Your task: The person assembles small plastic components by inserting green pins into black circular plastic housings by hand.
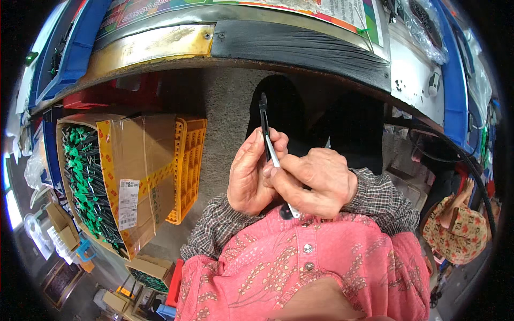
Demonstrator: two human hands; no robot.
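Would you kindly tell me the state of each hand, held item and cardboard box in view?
Left hand: closed around the black part.
Right hand: closed around the white tool.
Black part: held, jutting forward.
White tool: held slanting.
Large cardboard box: open, packed with green-and-black parts.
Small cardboard box: open, green items inside.

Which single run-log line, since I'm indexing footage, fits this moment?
left hand: gripping slim black piece | right hand: gripping pale rod | cardboard box: person's left, holding green-and-black pieces | yellow crate: beside box
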